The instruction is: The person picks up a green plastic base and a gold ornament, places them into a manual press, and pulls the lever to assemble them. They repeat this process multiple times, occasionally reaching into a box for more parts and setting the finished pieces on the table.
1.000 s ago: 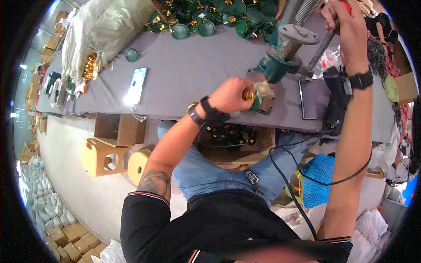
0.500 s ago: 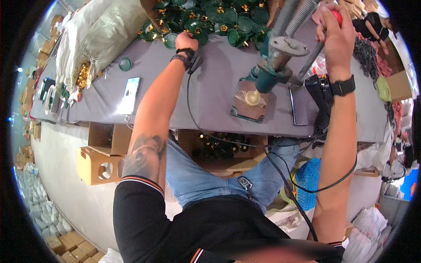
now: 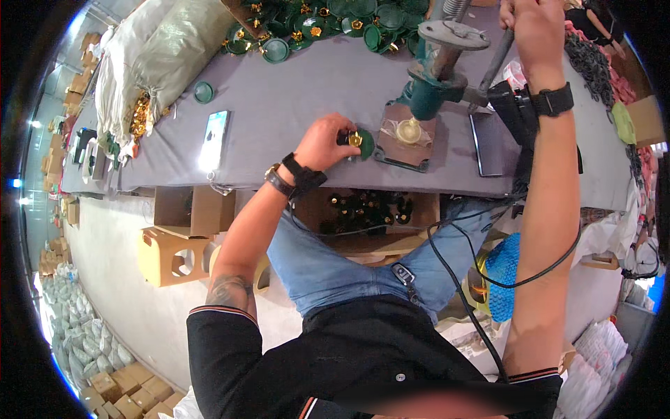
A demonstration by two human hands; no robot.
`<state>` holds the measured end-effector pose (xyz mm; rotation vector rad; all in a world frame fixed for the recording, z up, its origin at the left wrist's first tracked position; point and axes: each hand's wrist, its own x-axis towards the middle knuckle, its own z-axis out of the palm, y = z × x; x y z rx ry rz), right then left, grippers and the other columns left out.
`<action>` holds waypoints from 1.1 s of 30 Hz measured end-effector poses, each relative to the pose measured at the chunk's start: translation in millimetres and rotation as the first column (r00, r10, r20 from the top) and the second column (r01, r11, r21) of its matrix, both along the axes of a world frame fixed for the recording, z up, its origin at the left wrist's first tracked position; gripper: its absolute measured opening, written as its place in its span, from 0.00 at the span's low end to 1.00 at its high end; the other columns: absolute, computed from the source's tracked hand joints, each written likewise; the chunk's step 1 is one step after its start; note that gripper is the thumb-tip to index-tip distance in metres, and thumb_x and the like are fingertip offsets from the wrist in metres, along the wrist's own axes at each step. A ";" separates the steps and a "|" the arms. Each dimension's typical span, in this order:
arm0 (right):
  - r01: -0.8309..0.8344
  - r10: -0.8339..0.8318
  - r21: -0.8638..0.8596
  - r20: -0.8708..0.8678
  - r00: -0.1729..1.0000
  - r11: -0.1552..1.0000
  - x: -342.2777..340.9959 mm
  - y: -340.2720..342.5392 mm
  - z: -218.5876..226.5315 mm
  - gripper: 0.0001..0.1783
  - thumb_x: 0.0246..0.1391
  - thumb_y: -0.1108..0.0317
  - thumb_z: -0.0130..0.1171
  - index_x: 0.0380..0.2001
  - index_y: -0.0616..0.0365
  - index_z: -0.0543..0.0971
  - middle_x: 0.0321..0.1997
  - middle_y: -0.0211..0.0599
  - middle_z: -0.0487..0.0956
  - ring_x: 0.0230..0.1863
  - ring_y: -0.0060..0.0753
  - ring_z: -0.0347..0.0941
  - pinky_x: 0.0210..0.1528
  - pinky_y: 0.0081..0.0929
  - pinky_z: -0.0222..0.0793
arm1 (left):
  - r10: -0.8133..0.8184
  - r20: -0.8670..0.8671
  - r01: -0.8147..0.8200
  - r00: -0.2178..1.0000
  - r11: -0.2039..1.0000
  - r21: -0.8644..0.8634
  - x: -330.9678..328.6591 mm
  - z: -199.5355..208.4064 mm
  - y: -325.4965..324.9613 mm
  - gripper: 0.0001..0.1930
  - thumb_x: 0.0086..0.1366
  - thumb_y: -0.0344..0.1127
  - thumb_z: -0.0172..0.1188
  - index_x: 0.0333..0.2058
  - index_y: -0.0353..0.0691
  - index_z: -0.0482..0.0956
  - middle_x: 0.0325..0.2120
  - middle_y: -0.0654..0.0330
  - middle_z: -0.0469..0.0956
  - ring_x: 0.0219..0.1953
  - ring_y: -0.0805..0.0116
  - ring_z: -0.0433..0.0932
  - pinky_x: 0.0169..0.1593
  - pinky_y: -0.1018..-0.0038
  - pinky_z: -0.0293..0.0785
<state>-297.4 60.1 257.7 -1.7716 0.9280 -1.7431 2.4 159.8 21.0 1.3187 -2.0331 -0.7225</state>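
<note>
The left hand [image 3: 324,143] grasps a round green disc [image 3: 367,146] with a shiny gold flower-shaped piece [image 3: 355,140], over the grey cloth-covered bench [image 3: 293,91]. At its 3 o'clock, just beside, a brown square base plate [image 3: 398,156] carries a pale round piece [image 3: 408,131] beneath a green metal press [image 3: 427,91]. At 2 o'clock, the right hand [image 3: 534,31] is curled round a grey metal lever [image 3: 498,64]. Piled green discs [image 3: 342,26] lie at 12 o'clock, a lit smartphone [image 3: 215,140] at 9.
</note>
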 end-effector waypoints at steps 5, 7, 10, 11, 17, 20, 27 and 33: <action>0.000 0.000 0.001 -0.017 1.000 1.000 -0.2 -1.3 -2.8 0.04 0.70 0.68 0.52 0.37 0.52 0.73 0.22 0.20 0.66 0.16 0.13 0.61 0.18 0.16 0.57 | 0.109 -0.174 -0.118 0.979 0.992 -0.041 -35.6 11.1 -17.8 0.17 0.52 0.33 0.76 0.38 0.32 0.83 0.29 0.53 0.81 0.31 0.61 0.80 0.37 0.69 0.77; 0.015 -0.015 -0.021 -0.033 0.999 1.000 -1.2 -4.0 -0.7 0.04 0.70 0.68 0.52 0.38 0.52 0.73 0.22 0.20 0.66 0.16 0.13 0.61 0.17 0.16 0.57 | 0.011 -0.116 -0.022 0.993 0.995 -0.092 -60.3 11.4 -27.6 0.17 0.52 0.34 0.76 0.38 0.32 0.84 0.29 0.52 0.81 0.31 0.61 0.81 0.38 0.69 0.77; -0.023 0.023 0.008 -0.009 1.000 1.000 -8.4 -4.0 0.4 0.04 0.69 0.67 0.53 0.38 0.53 0.73 0.23 0.21 0.67 0.16 0.13 0.61 0.18 0.16 0.58 | -0.118 -0.085 0.108 0.989 0.987 -0.118 -94.5 11.5 -36.0 0.16 0.52 0.35 0.76 0.36 0.31 0.84 0.28 0.51 0.81 0.31 0.58 0.81 0.37 0.66 0.77; 0.013 -0.013 -0.011 -0.019 1.000 1.000 -9.6 -2.2 0.1 0.04 0.70 0.67 0.54 0.38 0.53 0.73 0.23 0.21 0.67 0.16 0.13 0.61 0.18 0.17 0.58 | -0.096 -0.076 0.086 0.992 0.989 -0.124 -100.2 11.6 -37.4 0.16 0.52 0.35 0.77 0.35 0.32 0.84 0.28 0.50 0.80 0.31 0.57 0.81 0.37 0.66 0.77; 0.032 -0.002 -0.359 0.086 0.996 0.933 3.1 144.5 -87.6 0.04 0.59 0.70 0.59 0.30 0.53 0.74 0.34 0.36 0.77 0.32 0.38 0.77 0.34 0.36 0.72 | -0.072 -0.153 0.060 0.986 0.995 -0.081 -92.6 9.4 -34.6 0.16 0.51 0.35 0.77 0.31 0.32 0.81 0.28 0.50 0.78 0.30 0.52 0.79 0.36 0.64 0.75; 0.021 -0.195 -0.408 -0.391 0.900 0.913 -20.6 211.5 -214.5 0.12 0.51 0.73 0.60 0.37 0.45 0.72 0.37 0.32 0.76 0.42 0.42 0.80 0.63 0.57 0.64 | -0.069 -0.122 0.062 0.990 0.996 -0.065 -97.0 13.6 -33.9 0.16 0.51 0.34 0.77 0.34 0.32 0.81 0.30 0.50 0.79 0.32 0.53 0.79 0.37 0.64 0.75; -0.133 -0.097 -0.382 -0.525 0.846 0.914 -32.3 158.8 -73.3 0.09 0.50 0.74 0.61 0.36 0.51 0.77 0.36 0.36 0.79 0.38 0.42 0.78 0.48 0.43 0.75 | -0.173 -0.116 0.163 0.978 0.983 -0.088 -85.1 7.0 -43.8 0.17 0.52 0.32 0.76 0.37 0.31 0.81 0.34 0.51 0.78 0.36 0.56 0.79 0.41 0.65 0.75; 0.002 -0.009 -0.103 -0.060 0.998 0.995 -1.0 1.4 -2.1 0.04 0.70 0.66 0.54 0.41 0.53 0.73 0.23 0.23 0.67 0.15 0.14 0.61 0.18 0.17 0.59 | -0.197 -0.198 0.217 0.960 0.972 0.086 -77.9 8.7 -38.7 0.12 0.58 0.25 0.71 0.41 0.31 0.83 0.34 0.57 0.80 0.36 0.68 0.79 0.41 0.70 0.75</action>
